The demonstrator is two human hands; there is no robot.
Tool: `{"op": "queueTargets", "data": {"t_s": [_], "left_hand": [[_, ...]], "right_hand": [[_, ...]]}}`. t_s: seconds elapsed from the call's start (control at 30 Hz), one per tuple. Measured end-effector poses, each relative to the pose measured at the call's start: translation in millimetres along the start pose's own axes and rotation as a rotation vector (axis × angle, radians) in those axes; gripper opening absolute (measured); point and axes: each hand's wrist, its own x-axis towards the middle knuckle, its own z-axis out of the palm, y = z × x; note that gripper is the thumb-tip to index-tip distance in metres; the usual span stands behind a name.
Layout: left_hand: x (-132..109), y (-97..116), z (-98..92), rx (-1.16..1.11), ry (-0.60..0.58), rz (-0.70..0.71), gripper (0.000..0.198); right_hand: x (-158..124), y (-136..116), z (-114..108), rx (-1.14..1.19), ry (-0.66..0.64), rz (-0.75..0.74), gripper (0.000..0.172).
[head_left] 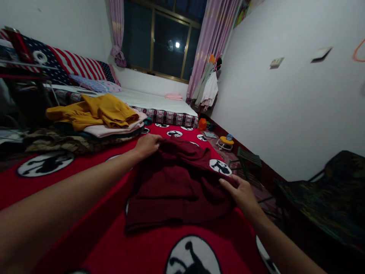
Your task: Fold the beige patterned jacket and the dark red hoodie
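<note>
A dark maroon garment (pixel 176 190) lies partly bunched on a red blanket (pixel 119 236) patterned with white ovals and black figures. Its near edge is spread fairly straight, while folds gather along the far side. My left hand (pixel 148 145) pinches the far left corner of the cloth. On the right edge, my right hand (pixel 241 190) grips the fabric between thumb and fingers. Whether the garment is a top or trousers cannot be made out. Left of my left hand sits a stack of clothes, with a mustard-yellow garment (pixel 105 110) on top and a pale pink one (pixel 114 129) beneath.
Beyond the blanket stands a bed (pixel 142 98) with a folded pink cloth (pixel 173 96). Along the right wall are a yellow-seated stool (pixel 226 140), a small folding stool (pixel 248 158) and a dark patterned chair (pixel 322 198). Clothes (pixel 210 89) hang by the curtain.
</note>
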Motion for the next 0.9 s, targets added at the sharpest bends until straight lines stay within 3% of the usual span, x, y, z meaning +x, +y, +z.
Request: {"op": "queueTargets", "data": {"t_s": [0.2,0.3,0.47,0.53,0.6,0.7,0.8,0.9], "left_hand": [[26,-11,-51.0,-0.062,0.153,-0.054,0.039],[18,-33,-66.6,-0.051,0.165,-0.054,0.052],[-22,-83,-71.3,0.142,0.074,-0.267,0.046],[-42,-94,-65.7,0.261,-0.002,-0.313,0.042],[-58,-93,-55.3,0.324,-0.036,-0.286,0.038],[-65,-75,-31.7,0.266,0.028,-0.148,0.046],[-51,-48,-1.3,0.085,0.029,-0.08,0.041],[-34,-31,31.3,-0.063,-0.032,-0.092,0.046]], "right_hand": [[-11,-34,19,0.037,0.014,-0.106,0.032],[-24,-47,32,0.001,-0.115,-0.212,0.025],[-45,-57,43,-0.067,-0.445,-0.303,0.024],[-40,-55,43,-0.027,-0.551,-0.247,0.024],[-21,-49,43,0.059,-0.537,-0.19,0.034],[33,-30,52,0.125,-0.331,-0.175,0.033],[96,-4,67,0.056,-0.108,-0.124,0.024],[147,19,83,-0.068,-0.018,-0.069,0.038]]}}
